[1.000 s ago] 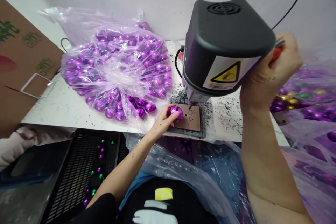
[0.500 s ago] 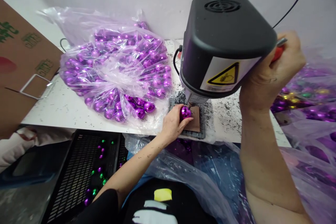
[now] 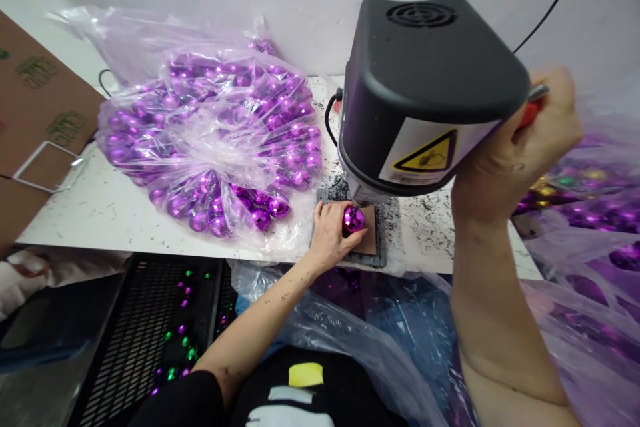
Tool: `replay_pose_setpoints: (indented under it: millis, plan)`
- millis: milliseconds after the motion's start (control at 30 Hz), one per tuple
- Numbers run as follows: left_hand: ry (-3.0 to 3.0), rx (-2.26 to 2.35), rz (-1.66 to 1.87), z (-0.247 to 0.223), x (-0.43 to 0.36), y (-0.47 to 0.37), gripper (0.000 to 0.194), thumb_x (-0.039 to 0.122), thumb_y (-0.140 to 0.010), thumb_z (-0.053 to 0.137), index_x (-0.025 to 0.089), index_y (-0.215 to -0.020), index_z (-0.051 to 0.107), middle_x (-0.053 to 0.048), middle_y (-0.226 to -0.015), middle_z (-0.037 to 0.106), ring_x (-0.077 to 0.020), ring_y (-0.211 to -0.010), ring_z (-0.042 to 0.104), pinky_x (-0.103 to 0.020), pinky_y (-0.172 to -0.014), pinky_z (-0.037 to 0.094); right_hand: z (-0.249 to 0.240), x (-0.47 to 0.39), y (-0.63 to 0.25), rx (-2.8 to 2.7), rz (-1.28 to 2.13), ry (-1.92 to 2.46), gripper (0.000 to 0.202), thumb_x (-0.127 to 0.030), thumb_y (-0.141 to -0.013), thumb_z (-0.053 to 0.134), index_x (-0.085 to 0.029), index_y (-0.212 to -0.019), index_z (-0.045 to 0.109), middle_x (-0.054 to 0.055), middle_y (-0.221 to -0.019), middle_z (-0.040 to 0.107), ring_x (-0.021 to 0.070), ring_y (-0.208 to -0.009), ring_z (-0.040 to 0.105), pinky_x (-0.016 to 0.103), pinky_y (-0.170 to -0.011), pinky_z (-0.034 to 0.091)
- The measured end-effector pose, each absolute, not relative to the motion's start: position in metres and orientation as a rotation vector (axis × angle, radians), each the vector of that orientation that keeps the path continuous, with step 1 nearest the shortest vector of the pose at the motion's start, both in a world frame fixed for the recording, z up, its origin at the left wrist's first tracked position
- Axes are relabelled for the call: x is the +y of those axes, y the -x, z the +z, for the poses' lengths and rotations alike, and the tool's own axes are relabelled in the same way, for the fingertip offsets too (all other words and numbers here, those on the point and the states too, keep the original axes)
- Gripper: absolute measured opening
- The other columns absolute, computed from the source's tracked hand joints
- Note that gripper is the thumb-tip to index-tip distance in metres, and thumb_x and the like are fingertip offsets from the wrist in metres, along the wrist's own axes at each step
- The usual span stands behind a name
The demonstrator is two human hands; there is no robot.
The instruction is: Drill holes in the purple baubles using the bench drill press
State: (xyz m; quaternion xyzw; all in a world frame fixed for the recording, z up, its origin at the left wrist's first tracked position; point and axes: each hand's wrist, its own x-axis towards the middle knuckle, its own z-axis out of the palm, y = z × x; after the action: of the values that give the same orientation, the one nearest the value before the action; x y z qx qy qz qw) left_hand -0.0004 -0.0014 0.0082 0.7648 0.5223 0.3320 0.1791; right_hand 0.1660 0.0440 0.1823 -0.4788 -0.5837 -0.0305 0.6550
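Observation:
My left hand (image 3: 331, 235) is closed around a shiny purple faceted ball (image 3: 354, 218), thumb along its near side and fingers behind. The ball is over a brown pad (image 3: 369, 237) on a dark base plate (image 3: 381, 247), under the black head of a bench machine (image 3: 440, 73), which looks like a drill press. My right hand (image 3: 525, 133), raised at the machine's right side, grips a lever handle (image 3: 530, 110) with red on it and a metal end. The machine's head hides its tool tip, so I cannot tell whether the tip touches the ball.
A clear plastic bag (image 3: 210, 127) of purple balls fills the table's left side, beside a cardboard box (image 3: 43, 107). Dark flecks cover the white table (image 3: 425, 227). A black crate (image 3: 145, 320) stands below left. More bagged ornaments (image 3: 590, 193) lie right.
The view has shifted slightly. The metal tool end that showed by the ball is now hidden behind the machine's head. Both hands keep their holds on the ball and the lever handle.

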Motion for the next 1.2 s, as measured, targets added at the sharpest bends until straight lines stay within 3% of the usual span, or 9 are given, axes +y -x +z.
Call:
replay_pose_setpoints:
  millis: [67,167,267,433,733,1000,1200]
  plan:
    - [-2.168,1.470,0.923,0.007,-0.002,0.000,0.042,0.036,-0.083,0.071,0.021,-0.118,0.054,-0.007,-0.109,0.064,-0.0252,-0.108,0.056,-0.051,-0.115,0.024,0.179,0.034,-0.161,-1.283,-0.211,1.060,0.048,-0.054,-0.096,0.039,-0.012,-0.075,0.045,-0.004,-0.062,0.030,-0.0011,-0.058,0.027,0.017,-0.057,0.023]
    - [-2.171,1.452,0.927,0.007,-0.001,0.000,0.040,0.036,-0.085,0.068,0.021,-0.118,0.053,-0.007,-0.110,0.064,-0.0250,-0.108,0.056,-0.051,-0.116,0.023,0.164,0.019,-0.160,-1.238,-0.375,0.985,0.033,-0.041,-0.095,0.047,-0.014,-0.078,0.053,-0.002,-0.065,0.040,0.0005,-0.060,0.040,0.019,-0.058,0.032]
    - [-2.174,1.439,0.938,0.008,-0.001,0.001,0.040,0.038,-0.086,0.067,0.020,-0.118,0.053,-0.008,-0.111,0.063,-0.0254,-0.110,0.055,-0.050,-0.116,0.025,0.145,0.009,-0.162,-1.237,-0.464,0.875,0.028,-0.040,-0.091,0.055,-0.015,-0.078,0.057,-0.001,-0.068,0.050,0.0033,-0.062,0.051,0.023,-0.063,0.040]
    - [-2.185,1.434,0.965,0.007,-0.001,0.002,0.042,0.039,-0.085,0.068,0.019,-0.118,0.053,-0.010,-0.116,0.062,-0.0280,-0.116,0.053,-0.050,-0.113,0.030,0.127,-0.001,-0.164,-1.317,-0.427,0.807,0.024,-0.038,-0.086,0.057,-0.016,-0.079,0.058,-0.001,-0.062,0.051,0.0100,-0.061,0.059,0.027,-0.059,0.042]
    - [-2.198,1.433,0.967,0.006,-0.002,0.001,0.041,0.036,-0.086,0.066,0.018,-0.120,0.052,-0.010,-0.118,0.064,-0.0276,-0.115,0.055,-0.050,-0.112,0.032,0.108,-0.011,-0.162,-1.320,-0.474,0.947,0.023,-0.037,-0.085,0.054,-0.018,-0.072,0.054,-0.001,-0.063,0.059,0.0105,-0.064,0.059,0.027,-0.058,0.043]
    - [-2.243,1.426,1.003,0.008,-0.003,0.003,0.040,0.034,-0.086,0.067,0.018,-0.119,0.051,-0.010,-0.114,0.065,-0.0267,-0.110,0.058,-0.048,-0.109,0.037,0.104,-0.005,-0.160,-1.337,-0.488,0.845,0.028,-0.031,-0.089,0.051,-0.014,-0.066,0.048,-0.002,-0.055,0.048,0.0068,-0.058,0.053,0.023,-0.061,0.044]
    - [-2.251,1.422,1.031,0.008,-0.002,0.002,0.041,0.033,-0.085,0.068,0.017,-0.118,0.051,-0.011,-0.114,0.065,-0.0264,-0.108,0.059,-0.048,-0.107,0.039,0.092,-0.006,-0.158,-1.373,-0.421,0.822,0.021,-0.028,-0.091,0.050,-0.014,-0.074,0.048,-0.001,-0.062,0.049,0.0062,-0.063,0.055,0.021,-0.060,0.045]
